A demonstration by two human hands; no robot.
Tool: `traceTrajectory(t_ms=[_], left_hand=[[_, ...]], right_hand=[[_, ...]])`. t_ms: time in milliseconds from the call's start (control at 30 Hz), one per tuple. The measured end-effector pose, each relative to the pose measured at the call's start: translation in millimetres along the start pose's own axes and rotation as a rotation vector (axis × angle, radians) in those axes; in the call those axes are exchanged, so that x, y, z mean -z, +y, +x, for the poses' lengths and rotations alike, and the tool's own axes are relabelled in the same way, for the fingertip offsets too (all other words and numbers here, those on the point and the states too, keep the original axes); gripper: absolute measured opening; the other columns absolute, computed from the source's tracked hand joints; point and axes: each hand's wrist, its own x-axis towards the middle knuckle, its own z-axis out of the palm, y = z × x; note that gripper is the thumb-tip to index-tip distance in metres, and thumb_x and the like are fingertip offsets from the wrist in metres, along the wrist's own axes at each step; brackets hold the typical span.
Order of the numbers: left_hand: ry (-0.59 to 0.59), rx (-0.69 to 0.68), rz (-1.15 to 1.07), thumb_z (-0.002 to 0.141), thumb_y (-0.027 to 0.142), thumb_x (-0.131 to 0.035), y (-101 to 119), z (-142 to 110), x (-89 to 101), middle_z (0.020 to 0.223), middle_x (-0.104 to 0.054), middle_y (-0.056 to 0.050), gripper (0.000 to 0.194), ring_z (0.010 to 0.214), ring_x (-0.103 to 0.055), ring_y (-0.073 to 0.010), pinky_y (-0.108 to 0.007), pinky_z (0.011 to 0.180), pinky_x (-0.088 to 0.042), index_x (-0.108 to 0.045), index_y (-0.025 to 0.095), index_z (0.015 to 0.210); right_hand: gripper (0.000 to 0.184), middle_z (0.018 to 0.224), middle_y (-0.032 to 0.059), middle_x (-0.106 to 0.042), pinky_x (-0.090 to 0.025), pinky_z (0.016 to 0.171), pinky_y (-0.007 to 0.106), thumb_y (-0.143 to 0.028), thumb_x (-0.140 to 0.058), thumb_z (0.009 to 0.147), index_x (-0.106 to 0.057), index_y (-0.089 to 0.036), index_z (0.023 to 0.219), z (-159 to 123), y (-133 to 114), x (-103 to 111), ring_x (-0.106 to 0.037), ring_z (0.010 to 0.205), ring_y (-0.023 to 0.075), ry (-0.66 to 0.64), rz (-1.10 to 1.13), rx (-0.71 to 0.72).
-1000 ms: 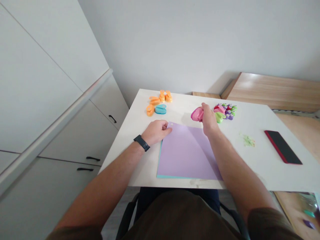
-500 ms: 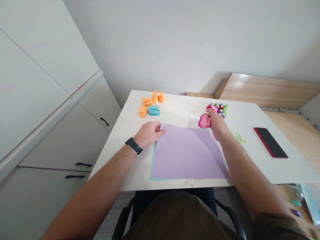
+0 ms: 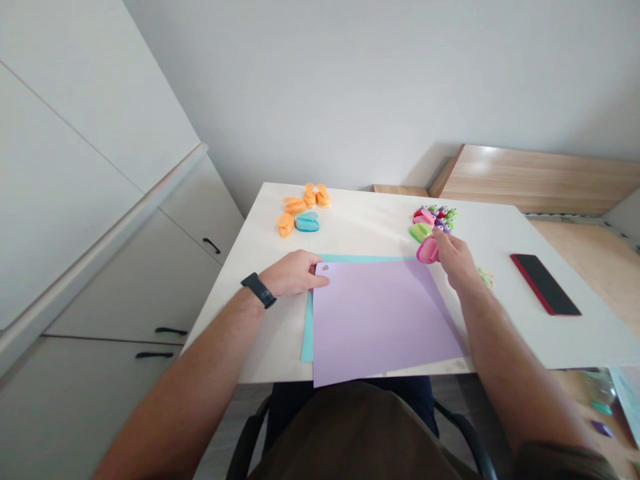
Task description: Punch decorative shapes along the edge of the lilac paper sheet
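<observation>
The purple sheet (image 3: 385,320) is lying between the two hands, with its upper left corner pinched in the left fingers (image 3: 320,281), thumb on top. A small cutout (image 3: 326,267) is showing in that corner, just right of the left thumb. The sheet's lower left corner is reaching past the near edge of the desk (image 3: 360,230), below the left fingers. The right fingers (image 3: 440,240) are clamping a pink punch (image 3: 427,251) over the sheet's upper right corner; whether it is touching the paper, I cannot tell. The blue sheet (image 3: 307,340) is lying under the purple one, peeking out below the left fingers and along the far edge between both hands.

Just beyond the right fingers, a green punch (image 3: 421,232) is sitting, with a second pink punch (image 3: 424,217) and a cluster of eyed figures (image 3: 444,215) behind. Green scraps (image 3: 486,277) are lying right of the right fingers, and a black slab (image 3: 547,285) farther right. Beyond the left fingers, a blue punch (image 3: 307,222) and four orange punches (image 3: 285,225) are standing grouped.
</observation>
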Motion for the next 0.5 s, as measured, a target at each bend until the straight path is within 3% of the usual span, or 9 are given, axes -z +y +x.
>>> traceTrajectory(t_ms=[100, 233, 500], left_hand=[[-0.008, 0.004, 0.03, 0.075, 0.044, -0.068, -2, 0, -0.5, 0.059, -0.063, 0.002, 0.024, 0.056, -0.055, -0.0156, -0.027, 0.054, -0.034, -0.07, 0.02, 0.075], [-0.04, 0.001, 0.05, 0.075, 0.045, -0.068, -5, 2, -0.5, 0.062, -0.068, 0.001, 0.026, 0.058, -0.058, -0.0166, -0.027, 0.056, -0.036, -0.071, 0.02, 0.078], [-0.029, -0.023, 0.104, 0.074, 0.051, -0.07, -8, 3, 3.0, 0.069, -0.068, 0.001, 0.034, 0.063, -0.058, -0.0164, -0.027, 0.058, -0.035, -0.073, 0.02, 0.086]], right_hand=[[0.062, 0.052, 0.001, -0.056, -0.03, 0.052, 0.03, -0.076, -0.05, 0.088, -0.063, -0.021, 0.063, 2, 2, 0, -0.046, 0.053, 0.0167, 0.099, -0.139, 0.014], [0.067, 0.052, 0.0026, -0.059, -0.031, 0.051, 0.031, -0.08, -0.046, 0.087, -0.066, -0.02, 0.064, 5, 3, 1, -0.049, 0.053, 0.0174, 0.155, -0.168, 0.002], [0.068, 0.053, 0.0014, -0.056, -0.034, 0.048, 0.03, -0.08, -0.044, 0.089, -0.067, -0.019, 0.069, 7, 12, -3, -0.047, 0.051, 0.0155, 0.204, 0.003, -0.007]])
